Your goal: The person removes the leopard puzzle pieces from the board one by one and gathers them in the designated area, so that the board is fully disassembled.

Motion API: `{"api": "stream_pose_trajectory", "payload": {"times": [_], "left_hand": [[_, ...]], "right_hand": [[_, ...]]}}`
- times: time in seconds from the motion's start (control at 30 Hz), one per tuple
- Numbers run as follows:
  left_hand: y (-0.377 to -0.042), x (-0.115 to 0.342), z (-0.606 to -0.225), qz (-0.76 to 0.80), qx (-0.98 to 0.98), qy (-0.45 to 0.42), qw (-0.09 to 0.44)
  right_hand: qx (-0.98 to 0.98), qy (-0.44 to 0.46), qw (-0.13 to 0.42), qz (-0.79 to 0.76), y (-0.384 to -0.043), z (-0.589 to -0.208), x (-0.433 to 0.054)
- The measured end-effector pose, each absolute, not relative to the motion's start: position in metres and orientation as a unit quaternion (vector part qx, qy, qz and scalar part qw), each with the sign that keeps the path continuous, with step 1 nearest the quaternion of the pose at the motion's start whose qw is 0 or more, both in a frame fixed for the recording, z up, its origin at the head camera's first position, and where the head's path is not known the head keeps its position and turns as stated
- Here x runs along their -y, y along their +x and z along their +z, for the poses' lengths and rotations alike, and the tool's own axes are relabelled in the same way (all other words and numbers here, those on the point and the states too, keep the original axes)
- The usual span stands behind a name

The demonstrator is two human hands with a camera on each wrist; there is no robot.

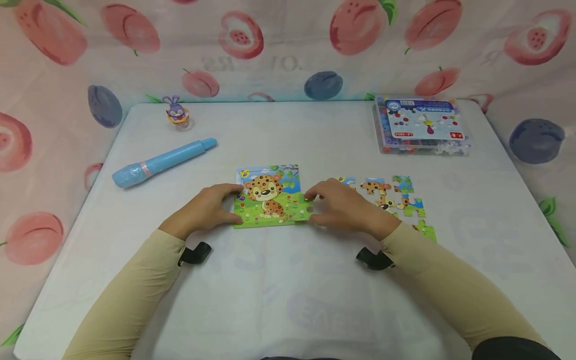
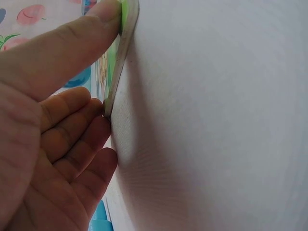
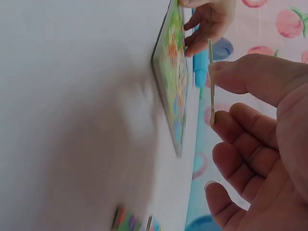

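Note:
A jigsaw puzzle board (image 1: 267, 197) with a spotted leopard cub on green grass lies on the table. My left hand (image 1: 204, 210) holds its left side, the thumb at the near corner and fingers farther up. In the left wrist view the thumb (image 2: 62, 45) overlaps the board's edge. At the board's right side my right hand (image 1: 344, 207) pinches a thin green puzzle piece (image 3: 212, 91) between thumb and finger. The piece is raised over the board's edge in the right wrist view. Several loose leopard puzzle pieces (image 1: 405, 205) lie right of the board, partly hidden by the right hand.
A blue tube-shaped object (image 1: 164, 162) lies at the left, with a small purple rabbit figure (image 1: 176, 112) behind it. At the back right stands a clear plastic box (image 1: 423, 127) with a printed label. A fruit-patterned cloth (image 1: 279, 50) hangs behind the white table (image 1: 270, 295).

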State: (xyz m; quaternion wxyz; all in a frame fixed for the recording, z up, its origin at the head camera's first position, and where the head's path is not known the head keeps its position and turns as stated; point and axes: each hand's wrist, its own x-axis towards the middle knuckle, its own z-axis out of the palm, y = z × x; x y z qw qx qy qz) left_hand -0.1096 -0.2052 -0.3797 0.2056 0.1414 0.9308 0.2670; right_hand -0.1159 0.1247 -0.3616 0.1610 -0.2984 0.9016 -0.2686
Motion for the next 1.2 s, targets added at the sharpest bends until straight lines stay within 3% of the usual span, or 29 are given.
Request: {"api": "stream_pose_trajectory", "payload": {"times": [0.57, 1.2], "left_hand": [[-0.109, 0.207, -0.381, 0.266, -0.931, 0.142, 0.206], [-0.109, 0.207, -0.381, 0.268, -0.931, 0.147, 0.201]], "right_hand": [[-0.926, -0.245, 0.151, -0.244, -0.101, -0.364, -0.196], [-0.923, -0.267, 0.144, -0.236, -0.086, -0.376, -0.224]]}}
